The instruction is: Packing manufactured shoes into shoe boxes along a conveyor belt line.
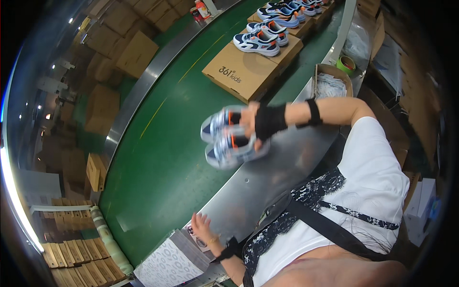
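Head view: my right hand [252, 125] grips a pair of small sneakers [229, 137], fingers hooked into both collars so they travel as one, lifted over the green conveyor belt [158, 158]. Left hand [203, 227] is spread open, holding nothing, resting on a stack of patterned paper sheets [167, 263], likely pinning it. Further sneakers sit on a cardboard shoebox [241, 71] upstream.

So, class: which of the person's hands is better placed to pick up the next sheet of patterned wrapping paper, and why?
The left hand: it is open and empty at the patterned paper stack. The right hand is up over the conveyor belt, full with a pair of sneakers.
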The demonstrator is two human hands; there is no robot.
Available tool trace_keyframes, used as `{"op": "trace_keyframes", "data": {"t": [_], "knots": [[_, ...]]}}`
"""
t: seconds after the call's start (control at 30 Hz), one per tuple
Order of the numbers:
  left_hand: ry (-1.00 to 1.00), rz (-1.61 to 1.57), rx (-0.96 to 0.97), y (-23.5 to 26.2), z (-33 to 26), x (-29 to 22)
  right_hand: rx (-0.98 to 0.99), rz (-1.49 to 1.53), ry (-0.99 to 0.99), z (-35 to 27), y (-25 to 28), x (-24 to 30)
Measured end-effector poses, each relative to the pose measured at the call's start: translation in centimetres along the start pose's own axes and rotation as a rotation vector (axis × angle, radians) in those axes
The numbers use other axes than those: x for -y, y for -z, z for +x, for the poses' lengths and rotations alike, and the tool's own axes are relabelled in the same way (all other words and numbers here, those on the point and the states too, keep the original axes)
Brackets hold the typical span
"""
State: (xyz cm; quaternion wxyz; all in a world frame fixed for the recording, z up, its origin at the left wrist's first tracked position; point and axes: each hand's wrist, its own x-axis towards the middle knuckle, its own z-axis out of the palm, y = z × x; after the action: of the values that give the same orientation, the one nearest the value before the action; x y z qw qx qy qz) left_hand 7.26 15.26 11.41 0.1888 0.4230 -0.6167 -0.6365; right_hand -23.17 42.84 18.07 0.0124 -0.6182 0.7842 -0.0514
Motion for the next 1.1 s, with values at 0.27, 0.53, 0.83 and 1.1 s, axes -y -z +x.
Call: {"op": "trace_keyframes", "data": {"t": [0.27, 0.53, 0.83, 1.1], "knots": [[-0.423, 0.618, 0.57, -14.5, 2.1, 2.2, 0.214, 0.343, 0.44, -0.7, -5.4, 8.7], [-0.458, 0.743, 0.74, -17.2, 1.4, 2.0, -0.18, -0.144, -0.746, 1.2, -12.7, -10.8], [-0.831, 0.728, 0.467, -21.5, 1.5, -4.4, -0.571, 0.308, -0.758, 1.3, -8.9, -3.7], [-1.182, 1.069, 0.428, -20.5, -0.8, -6.0, -0.74, 1.019, -0.801, -3.0, -4.7, 1.6]]}}
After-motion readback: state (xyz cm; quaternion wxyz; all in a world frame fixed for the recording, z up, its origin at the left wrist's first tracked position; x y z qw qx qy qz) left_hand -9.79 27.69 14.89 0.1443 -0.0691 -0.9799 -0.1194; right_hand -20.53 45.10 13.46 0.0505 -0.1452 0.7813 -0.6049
